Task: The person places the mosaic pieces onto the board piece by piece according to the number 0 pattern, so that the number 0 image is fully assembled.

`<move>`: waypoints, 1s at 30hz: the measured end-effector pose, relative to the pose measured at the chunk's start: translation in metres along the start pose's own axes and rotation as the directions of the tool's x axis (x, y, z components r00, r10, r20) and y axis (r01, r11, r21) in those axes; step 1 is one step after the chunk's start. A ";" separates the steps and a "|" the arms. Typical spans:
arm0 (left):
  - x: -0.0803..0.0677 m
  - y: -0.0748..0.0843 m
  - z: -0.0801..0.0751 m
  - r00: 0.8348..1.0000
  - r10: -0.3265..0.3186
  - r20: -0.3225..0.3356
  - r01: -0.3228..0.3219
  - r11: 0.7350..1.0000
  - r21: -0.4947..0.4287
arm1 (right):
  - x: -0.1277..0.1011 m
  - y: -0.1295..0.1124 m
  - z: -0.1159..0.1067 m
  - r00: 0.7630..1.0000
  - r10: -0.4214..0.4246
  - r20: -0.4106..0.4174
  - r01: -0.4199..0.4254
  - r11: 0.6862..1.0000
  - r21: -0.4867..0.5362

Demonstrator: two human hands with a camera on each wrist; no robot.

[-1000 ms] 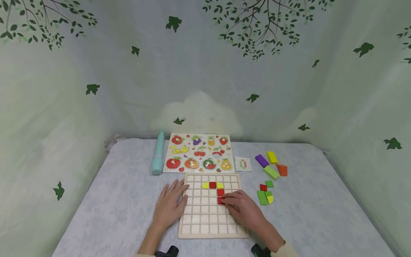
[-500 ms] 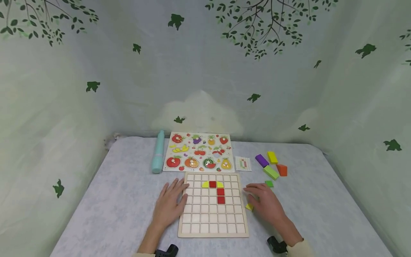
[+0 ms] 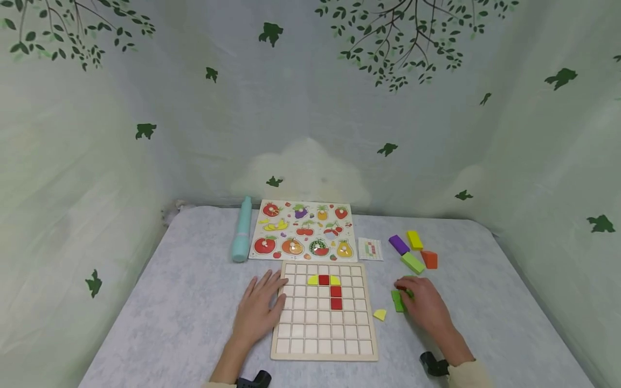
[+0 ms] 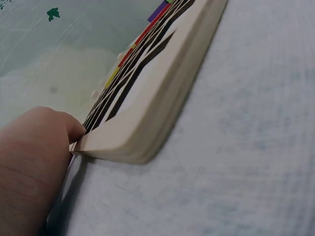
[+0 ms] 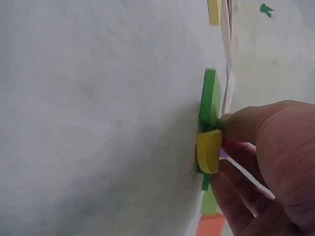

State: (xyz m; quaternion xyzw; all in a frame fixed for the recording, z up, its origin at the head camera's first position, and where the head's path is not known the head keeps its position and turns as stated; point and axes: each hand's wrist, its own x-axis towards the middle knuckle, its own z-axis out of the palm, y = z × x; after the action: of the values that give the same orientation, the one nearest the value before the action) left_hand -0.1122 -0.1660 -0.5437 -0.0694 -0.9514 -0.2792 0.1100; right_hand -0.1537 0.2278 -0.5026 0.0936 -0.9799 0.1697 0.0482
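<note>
A wooden grid board point(image 3: 324, 328) lies on the table, with two yellow and three red tiles point(image 3: 336, 291) set in its upper cells. My left hand point(image 3: 259, 310) rests flat on the table, fingers against the board's left edge point(image 4: 157, 108). To the right of the board, my right hand point(image 3: 422, 304) is over a small pile of pieces. There its thumb and fingers pinch a yellow quarter-round piece point(image 5: 209, 151) that lies against a green piece point(image 5: 210, 103) point(image 3: 398, 302). A loose yellow piece point(image 3: 380, 314) sits on the table between board and hand.
Behind the board lie a fruit puzzle point(image 3: 302, 237), a teal cylinder point(image 3: 241, 237) and a small pattern card point(image 3: 371, 249). Purple point(image 3: 399, 244), yellow point(image 3: 414, 240), light green point(image 3: 413, 262) and orange point(image 3: 429, 259) blocks sit at the back right. Leaf-printed cloth walls surround the table.
My right hand left the board and moved right to the pile of pieces. A yellow piece now lies loose beside the board. The left hand stayed put.
</note>
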 end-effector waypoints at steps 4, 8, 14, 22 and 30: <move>-0.001 0.000 -0.001 1.000 -0.006 -0.001 0.006 1.000 -0.006 | 0.004 0.002 -0.002 0.999 -0.032 -0.016 0.032 0.999 0.003; -0.001 0.000 -0.001 1.000 -0.005 -0.005 0.005 1.000 -0.009 | 0.008 0.001 -0.003 1.000 -0.024 -0.008 0.024 1.000 0.015; -0.001 0.001 -0.002 1.000 0.002 -0.007 -0.002 1.000 -0.004 | 0.010 0.001 -0.001 0.998 0.053 0.025 -0.054 0.998 0.039; 0.001 0.004 -0.002 1.000 -0.008 -0.002 0.008 1.000 0.002 | 0.010 0.001 -0.001 0.997 0.076 0.027 -0.077 0.996 0.037; 0.000 0.004 -0.001 1.000 -0.012 -0.006 0.012 1.000 0.009 | 0.011 0.002 0.000 0.995 0.089 0.040 -0.091 0.995 0.040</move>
State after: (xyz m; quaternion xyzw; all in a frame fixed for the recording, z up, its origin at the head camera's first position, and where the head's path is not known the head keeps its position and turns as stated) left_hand -0.1116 -0.1634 -0.5408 -0.0625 -0.9527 -0.2759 0.1113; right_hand -0.1653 0.2274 -0.5020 0.0536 -0.9800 0.1905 0.0197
